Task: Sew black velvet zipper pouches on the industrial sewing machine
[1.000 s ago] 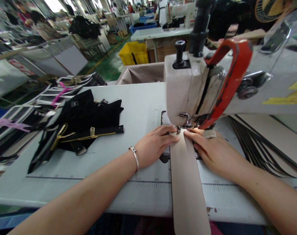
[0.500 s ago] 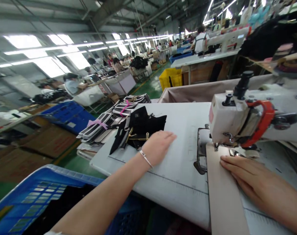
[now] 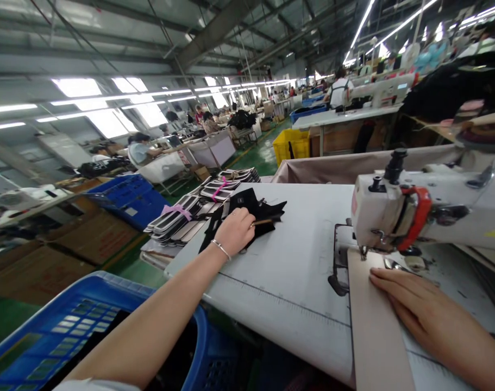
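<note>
My left hand [image 3: 237,230] is over the pile of black fabric pieces [image 3: 244,201], fingers curled. From its fingertips sticks out a thin brownish strip [image 3: 265,222]; what exactly the fingers grip is hidden. My right hand [image 3: 412,293] lies flat, fingers stretched out, on the right edge of a long beige strip [image 3: 375,326]. The strip's far end is under the needle area of a white sewing machine [image 3: 373,212] with an orange-red guard, and its near end runs out of view at the bottom.
Bundles of dark, white-edged pieces [image 3: 176,217] tied with pink ribbon lie beyond the left table edge. A blue basket [image 3: 104,282] with black material stands below my left arm. The white table [image 3: 292,271] carries a ruler marking. A fabric-lined bin [image 3: 308,168] adjoins the far edge.
My left hand has moved left from the bare tabletop onto the black pieces, and its fingers have curled. My right hand stays flat on the beige strip. The view has shifted slightly.
</note>
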{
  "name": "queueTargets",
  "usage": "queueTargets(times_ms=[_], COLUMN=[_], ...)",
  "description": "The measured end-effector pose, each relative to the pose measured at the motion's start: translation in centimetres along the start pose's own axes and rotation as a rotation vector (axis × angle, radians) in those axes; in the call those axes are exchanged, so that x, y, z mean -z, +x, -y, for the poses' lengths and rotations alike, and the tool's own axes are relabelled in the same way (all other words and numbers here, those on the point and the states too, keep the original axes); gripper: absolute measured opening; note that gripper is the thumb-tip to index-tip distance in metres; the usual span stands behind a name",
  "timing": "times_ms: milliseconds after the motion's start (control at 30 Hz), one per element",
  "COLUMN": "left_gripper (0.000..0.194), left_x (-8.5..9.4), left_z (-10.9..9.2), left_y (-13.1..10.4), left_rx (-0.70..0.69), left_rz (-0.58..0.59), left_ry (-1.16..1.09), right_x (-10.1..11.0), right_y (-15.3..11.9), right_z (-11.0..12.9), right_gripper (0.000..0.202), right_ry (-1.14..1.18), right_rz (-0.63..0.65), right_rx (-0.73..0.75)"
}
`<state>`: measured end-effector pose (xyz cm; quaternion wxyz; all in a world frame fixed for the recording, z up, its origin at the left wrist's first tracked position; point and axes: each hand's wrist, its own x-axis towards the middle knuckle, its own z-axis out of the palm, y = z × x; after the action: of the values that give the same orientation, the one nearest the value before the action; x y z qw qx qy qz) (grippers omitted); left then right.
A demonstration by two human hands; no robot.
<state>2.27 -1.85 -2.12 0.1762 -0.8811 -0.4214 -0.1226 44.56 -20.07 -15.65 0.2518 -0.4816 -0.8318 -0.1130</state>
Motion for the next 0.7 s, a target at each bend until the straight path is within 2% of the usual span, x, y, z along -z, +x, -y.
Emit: queueTargets(times_ms=[67,133,200,233,267,333,400,467,500,567,633,700], left_gripper=[0.011,0.019,0.022,0.023,0.025,0.034,0.047,0.054,0.054,0.044,0.028,0.012], left_x=[2.3,4.2,5.1,5.0,4.7,3.2,1.7,0.6,0.3,-0.3,-1.1,-2.3], left_z=[-0.3,-1.7,-4.0,-5.1,-6.2,-7.5,-7.8,-7.8,-8.0,-9.2,-11.5,-13.8], left_y=[0.4,0.5,0.0,-0.5,-1.0,-2.3,-3.2,-3.2,-2.7,-0.9,1.4,3.4], left_rx=[0.050,0.060,-0.077,-0.190,-0.315,-0.527,-0.595,-0.533,-0.462,-0.299,-0.141,-0.026], left_rz=[-0.148,-0.357,-0.483,-0.457,-0.358,-0.047,0.248,0.403,0.417,0.359,0.280,0.274], left_ry=[-0.055,-0.240,-0.545,-0.682,-0.773,-0.827,-0.800,-0.808,-0.821,-0.817,-0.734,-0.635], right_x=[0.2,0.4,0.5,0.6,0.6,0.9,1.3,2.0,2.3,2.9,3.0,2.8], right_y=[0.1,0.3,0.5,0.6,0.7,0.9,1.3,1.8,2.2,2.8,3.2,3.1], right_z=[0.1,0.3,0.6,0.7,0.8,1.0,1.1,1.4,1.5,1.9,2.2,2.6], right_gripper=[0.038,0.037,0.037,0.038,0.038,0.039,0.039,0.037,0.035,0.034,0.037,0.043], right_ry=[0.013,0.030,0.039,0.040,0.038,0.033,0.024,0.013,0.009,0.016,0.038,0.057], right_rz=[0.008,0.013,0.017,0.024,0.033,0.050,0.065,0.089,0.108,0.154,0.177,0.165], right_rx=[-0.010,-0.022,-0.031,-0.032,-0.034,-0.039,-0.046,-0.045,-0.043,-0.041,-0.037,-0.036])
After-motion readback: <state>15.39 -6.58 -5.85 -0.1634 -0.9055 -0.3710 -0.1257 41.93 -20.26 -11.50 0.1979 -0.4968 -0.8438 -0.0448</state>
